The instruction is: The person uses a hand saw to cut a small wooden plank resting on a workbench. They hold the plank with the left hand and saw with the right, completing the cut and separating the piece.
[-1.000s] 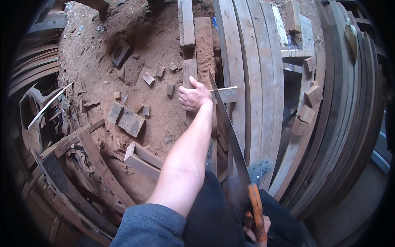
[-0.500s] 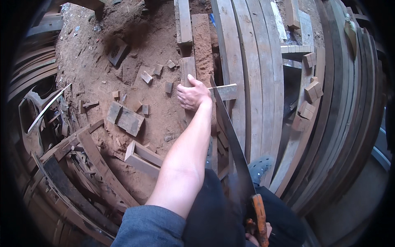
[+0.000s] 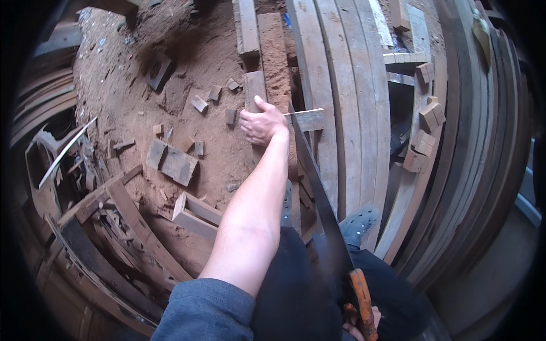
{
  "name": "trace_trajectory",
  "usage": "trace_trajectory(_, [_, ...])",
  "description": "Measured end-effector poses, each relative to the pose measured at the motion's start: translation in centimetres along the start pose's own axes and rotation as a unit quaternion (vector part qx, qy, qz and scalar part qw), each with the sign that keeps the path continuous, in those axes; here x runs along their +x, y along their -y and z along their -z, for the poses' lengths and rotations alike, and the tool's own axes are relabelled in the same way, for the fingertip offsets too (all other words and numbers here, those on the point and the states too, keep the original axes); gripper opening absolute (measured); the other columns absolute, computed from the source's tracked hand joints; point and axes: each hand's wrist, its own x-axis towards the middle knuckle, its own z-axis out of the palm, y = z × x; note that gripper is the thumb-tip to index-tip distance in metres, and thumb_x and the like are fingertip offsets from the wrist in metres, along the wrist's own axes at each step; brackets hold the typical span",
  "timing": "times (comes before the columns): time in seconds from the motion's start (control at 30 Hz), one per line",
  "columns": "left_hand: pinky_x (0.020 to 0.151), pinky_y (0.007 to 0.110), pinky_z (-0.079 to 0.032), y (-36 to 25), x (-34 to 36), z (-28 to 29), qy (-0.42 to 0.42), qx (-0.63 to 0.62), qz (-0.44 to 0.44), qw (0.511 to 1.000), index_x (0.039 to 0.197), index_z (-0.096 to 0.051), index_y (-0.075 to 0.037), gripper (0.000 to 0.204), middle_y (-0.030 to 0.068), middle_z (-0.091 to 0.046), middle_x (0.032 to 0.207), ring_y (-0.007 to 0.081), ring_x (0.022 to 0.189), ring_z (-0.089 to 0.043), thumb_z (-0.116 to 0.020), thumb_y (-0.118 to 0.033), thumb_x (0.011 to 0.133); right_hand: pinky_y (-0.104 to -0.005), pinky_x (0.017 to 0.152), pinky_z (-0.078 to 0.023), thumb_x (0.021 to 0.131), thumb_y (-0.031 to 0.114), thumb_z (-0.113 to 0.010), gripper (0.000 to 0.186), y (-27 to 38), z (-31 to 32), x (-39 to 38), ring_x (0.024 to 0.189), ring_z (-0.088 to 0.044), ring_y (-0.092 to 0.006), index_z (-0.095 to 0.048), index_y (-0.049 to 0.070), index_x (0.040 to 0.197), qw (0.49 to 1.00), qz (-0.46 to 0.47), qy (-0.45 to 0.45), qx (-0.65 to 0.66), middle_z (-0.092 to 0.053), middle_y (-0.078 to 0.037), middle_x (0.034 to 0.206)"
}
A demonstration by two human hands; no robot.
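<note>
- Here, the left hand [image 3: 263, 123] clasps a short board [image 3: 310, 120] against a wooden block [image 3: 254, 91], fingers together and bent over the block's left edge, thumb pointing forward.
- The board's right end lies over the long planks' [image 3: 344, 113] left edge.
- The saw [image 3: 325, 204] crosses the board beside that hand.
- The right hand [image 3: 357, 325] holds its orange handle; finger spacing there, I cannot tell.

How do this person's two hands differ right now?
The left hand rests atop a wooden block; the right hand grips the orange handle of a saw. The left hand shows almost whole; the right hand is mostly hidden near the lower edge. Both hands are bare.
</note>
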Motion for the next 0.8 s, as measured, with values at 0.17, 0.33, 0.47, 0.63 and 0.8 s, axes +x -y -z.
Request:
trace_trajectory(0.17, [0.092, 0.046, -0.039, -0.1, 0.1, -0.3, -0.016, -0.009, -0.007, 1.000, 0.110, -0.053, -0.001, 0.056, 0.0181, -0.057, 0.112, 0.0328, 0.110, -0.052, -0.048, -0.052, 0.086, -0.0324, 0.044, -0.036, 0.081, 0.020, -0.060, 0.026, -7.8, -4.0, 5.7, 0.045, -0.049, -0.0200, -0.052, 0.003, 0.063, 0.998, 0.052, 0.007, 0.023, -0.047, -0.008, 0.054])
trace_trajectory(0.33, [0.092, 0.047, -0.039, 0.0, 0.1, -0.2, 0.003, 0.003, 0.001, 1.000, 0.107, -0.052, -0.002, 0.055, 0.0176, -0.057, 0.110, 0.0325, 0.109, -0.052, -0.048, -0.052, 0.086, -0.0324, 0.048, -0.041, 0.069, 0.019, -0.070, 0.019, -9.0, -2.1, 1.7, 0.052, -0.057, -0.0226, -0.058, 0.003, 0.072, 0.996, 0.083, -0.036, -0.009, -0.055, -0.008, 0.059])
trace_trajectory(0.47, [0.092, 0.047, -0.039, 0.2, 0.0, -0.3, -0.011, -0.025, -0.011, 1.000, 0.107, -0.052, -0.002, 0.054, 0.0174, -0.057, 0.111, 0.0323, 0.109, -0.052, -0.048, -0.052, 0.086, -0.0332, 0.054, -0.046, 0.068, 0.018, -0.074, 0.024, -5.5, -0.3, -2.1, 0.060, -0.064, -0.0232, -0.063, 0.001, 0.082, 0.888, -0.099, -0.006, -0.450, -0.063, -0.010, 0.064])
trace_trajectory(0.63, [0.084, 0.045, -0.041, -0.1, 0.2, -0.9, -0.052, 0.002, -0.026, 0.998, 0.102, -0.052, -0.004, 0.049, 0.0146, -0.059, 0.102, 0.0311, 0.101, -0.055, -0.050, -0.050, 0.086, -0.0331, 0.046, -0.039, 0.073, 0.024, -0.065, 0.023, -5.8, -3.8, 4.8, 0.048, -0.051, -0.0204, -0.052, 0.006, 0.065, 0.999, 0.036, -0.006, 0.021, -0.045, -0.006, 0.055])
trace_trajectory(0.8, [0.086, 0.046, -0.040, 0.2, 0.2, -1.0, -0.052, 0.002, -0.016, 0.999, 0.104, -0.052, -0.004, 0.049, 0.0149, -0.059, 0.102, 0.0304, 0.103, -0.055, -0.049, -0.050, 0.086, -0.0310, 0.049, -0.046, 0.074, 0.015, -0.066, 0.017, -4.6, -2.8, 3.2, 0.047, -0.056, -0.0186, -0.058, 0.000, 0.071, 0.978, -0.096, -0.041, 0.181, -0.053, -0.008, 0.056])
